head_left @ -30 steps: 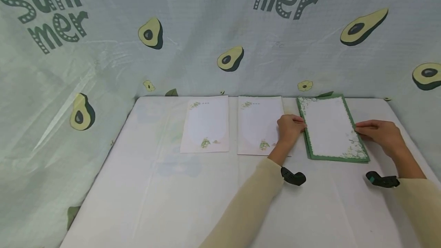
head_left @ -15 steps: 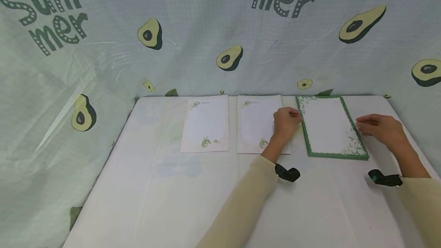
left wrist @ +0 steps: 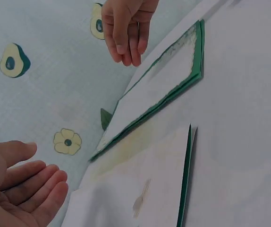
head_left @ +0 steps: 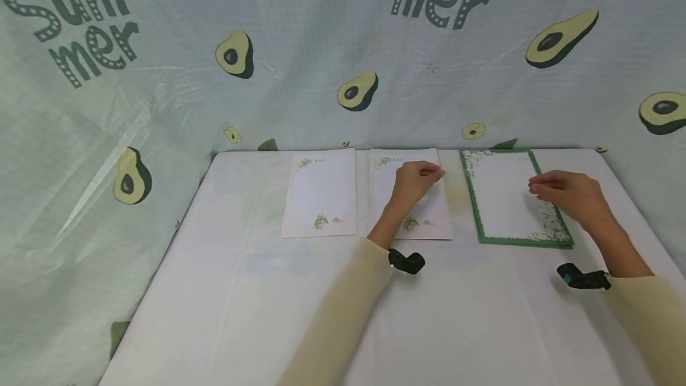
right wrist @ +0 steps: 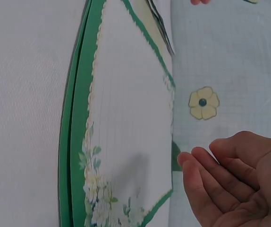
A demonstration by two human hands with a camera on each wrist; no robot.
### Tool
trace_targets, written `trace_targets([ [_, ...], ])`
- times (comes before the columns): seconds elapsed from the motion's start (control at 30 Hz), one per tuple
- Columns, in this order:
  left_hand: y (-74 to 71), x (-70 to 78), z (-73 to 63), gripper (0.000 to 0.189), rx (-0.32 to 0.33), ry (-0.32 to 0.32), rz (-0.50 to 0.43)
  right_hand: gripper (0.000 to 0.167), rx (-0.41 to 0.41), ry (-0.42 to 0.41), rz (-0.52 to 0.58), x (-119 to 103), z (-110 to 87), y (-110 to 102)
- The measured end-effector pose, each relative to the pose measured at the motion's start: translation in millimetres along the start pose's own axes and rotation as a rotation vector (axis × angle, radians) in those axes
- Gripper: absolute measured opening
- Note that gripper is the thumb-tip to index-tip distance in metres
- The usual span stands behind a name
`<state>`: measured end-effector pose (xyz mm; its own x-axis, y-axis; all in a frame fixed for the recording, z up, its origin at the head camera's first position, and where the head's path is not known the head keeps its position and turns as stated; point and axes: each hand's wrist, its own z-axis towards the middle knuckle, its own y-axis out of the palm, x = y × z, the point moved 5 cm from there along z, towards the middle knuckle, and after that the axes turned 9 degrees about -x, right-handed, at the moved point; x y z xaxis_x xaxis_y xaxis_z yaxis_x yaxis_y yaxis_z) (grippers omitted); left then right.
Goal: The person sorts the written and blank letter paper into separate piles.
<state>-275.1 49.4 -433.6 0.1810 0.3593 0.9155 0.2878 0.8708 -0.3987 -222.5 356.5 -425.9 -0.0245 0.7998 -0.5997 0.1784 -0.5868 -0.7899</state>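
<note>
A stack of green-bordered paper sheets (head_left: 504,195) lies at the right of the table, its top sheet white with printed flowers. Above its right edge my right hand (head_left: 570,192) hovers, fingers loosely bent and holding nothing. Over the middle pale sheet (head_left: 436,219) is my left hand (head_left: 412,183), also holding nothing and partly hiding that paper. The left wrist view reveals a green layer beneath this middle paper (left wrist: 149,175). In the right wrist view, the relaxed fingers of the right hand (right wrist: 239,175) are apart from the green-bordered stack (right wrist: 126,104).
Another pale sheet (head_left: 321,195) with small green prints lies to the left of the middle one, in the same row. A white cloth (head_left: 300,314) covers the table. Behind it hangs a curtain (head_left: 300,46) printed with avocados and lettering.
My hands have let go of the green-bordered stack, whose edges now lie more evenly. The left hand has moved left over the middle sheet; the right hand has shifted left above the stack.
</note>
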Motion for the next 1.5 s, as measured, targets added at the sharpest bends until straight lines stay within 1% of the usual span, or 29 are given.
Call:
trace_targets([
  [0.1, -9.8, -3.6, -1.6, 0.024, -0.038, 0.023, 0.028, 0.046, -0.018, -0.016, 0.029, -10, 2.2, 4],
  [0.23, -24.3, -10.9, -4.4, 0.025, -0.059, 0.038, 0.067, 0.044, -0.035, -0.028, 0.047, -23, 6.9, 13],
  [0.43, -46.8, -21.6, -10.1, 0.026, -0.064, 0.024, 0.129, 0.041, -0.05, -0.057, 0.063, -40, 13.7, 28],
  [0.57, -60.4, -24.3, -16.6, 0.026, -0.077, 0.013, 0.133, 0.04, -0.063, -0.071, 0.077, -50, 18.3, 39],
  [0.7, -74.2, -28.2, -24.0, 0.028, -0.091, 0.008, 0.126, 0.042, -0.087, -0.079, 0.103, -56, 24.2, 51],
  [0.83, -88.3, -37.4, -28.8, 0.03, -0.092, 0.006, 0.158, 0.045, -0.124, -0.079, 0.146, -61, 28.1, 61],
  [0.97, -100.6, -46.2, -32.3, 0.029, -0.089, -0.001, 0.193, 0.044, -0.141, -0.084, 0.182, -64, 30.3, 69],
  [1.13, -111.4, -53.5, -36.2, 0.029, -0.077, -0.009, 0.231, 0.041, -0.136, -0.113, 0.213, -70, 32.7, 75],
  [1.3, -117.1, -61.5, -39.5, 0.029, -0.055, -0.038, 0.224, 0.04, -0.151, -0.133, 0.23, -76, 37.7, 82],
  [1.4, -117.9, -65.6, -40.6, 0.03, -0.055, -0.067, 0.214, 0.04, -0.174, -0.128, 0.246, -78, 42.5, 88],
  [1.5, -117.4, -68.3, -40.3, 0.031, -0.065, -0.1, 0.194, 0.04, -0.214, -0.097, 0.279, -80, 48.7, 94],
])
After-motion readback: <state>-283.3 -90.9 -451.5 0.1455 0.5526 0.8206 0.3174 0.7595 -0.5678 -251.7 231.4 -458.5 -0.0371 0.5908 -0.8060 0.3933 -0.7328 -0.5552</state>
